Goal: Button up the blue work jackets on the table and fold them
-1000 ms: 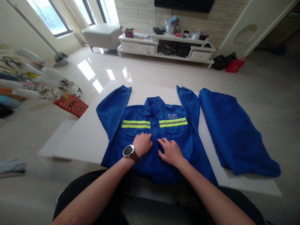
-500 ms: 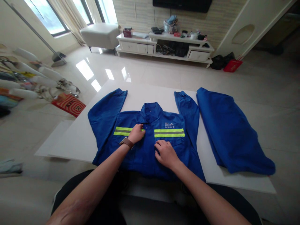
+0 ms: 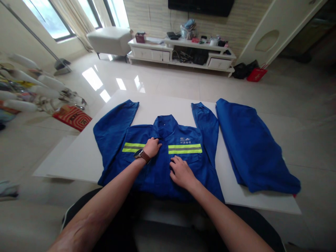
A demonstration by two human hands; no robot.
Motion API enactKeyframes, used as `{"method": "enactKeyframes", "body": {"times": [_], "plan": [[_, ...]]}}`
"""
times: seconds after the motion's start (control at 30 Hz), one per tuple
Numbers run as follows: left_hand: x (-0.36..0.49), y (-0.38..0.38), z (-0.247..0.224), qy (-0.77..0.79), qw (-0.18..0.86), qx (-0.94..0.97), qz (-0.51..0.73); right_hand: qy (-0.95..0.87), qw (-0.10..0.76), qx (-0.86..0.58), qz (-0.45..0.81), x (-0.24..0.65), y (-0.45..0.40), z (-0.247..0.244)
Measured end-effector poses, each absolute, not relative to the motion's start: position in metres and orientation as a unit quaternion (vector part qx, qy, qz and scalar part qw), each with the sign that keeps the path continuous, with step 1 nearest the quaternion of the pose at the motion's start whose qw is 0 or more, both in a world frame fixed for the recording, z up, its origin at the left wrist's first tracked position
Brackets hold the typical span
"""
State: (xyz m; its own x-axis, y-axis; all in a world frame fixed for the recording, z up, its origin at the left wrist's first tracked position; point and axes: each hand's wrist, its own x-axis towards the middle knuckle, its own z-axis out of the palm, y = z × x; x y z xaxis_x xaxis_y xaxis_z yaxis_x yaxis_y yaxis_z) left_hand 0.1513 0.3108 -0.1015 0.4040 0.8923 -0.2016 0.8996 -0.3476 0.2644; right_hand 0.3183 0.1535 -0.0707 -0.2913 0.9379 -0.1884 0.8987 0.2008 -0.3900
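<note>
A blue work jacket lies front up on the table, collar away from me, sleeves stretched toward the far edge. Yellow-green reflective bands cross its chest, and white lettering sits above the right-hand band. My left hand, with a watch at the wrist, is closed at the front placket just below the collar; its fingertips seem to pinch the cloth there. Lower down, my right hand rests on the jacket by the chest pocket, fingers loosely bent and thumb apart. Folded blue cloth lies to the right of the jacket.
The white table extends left and right beneath the clothes. Beyond it stand a white TV cabinet with several items and a pale ottoman. A red patterned bag and blurred clutter are on the left.
My left hand has shifted slightly right over the placket and now covers the button that showed before. My right hand stays on the jacket. The camera view has turned slightly.
</note>
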Motion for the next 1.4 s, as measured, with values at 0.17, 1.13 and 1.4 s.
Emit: {"method": "enactKeyframes", "body": {"times": [0.17, 1.13, 1.4], "plan": [[0.157, 0.311, -0.088, 0.546, 0.155, 0.823, -0.029, -0.771, 0.047, -0.595, 0.22, 0.318, 0.154, -0.071], [0.152, 0.315, -0.07, 0.55, 0.226, 0.803, -0.032, -0.78, 0.012, -0.593, 0.201, 0.314, 0.158, -0.07], [0.151, 0.316, -0.067, 0.548, 0.238, 0.802, -0.028, -0.781, 0.012, -0.591, 0.201, 0.314, 0.157, -0.069]]}}
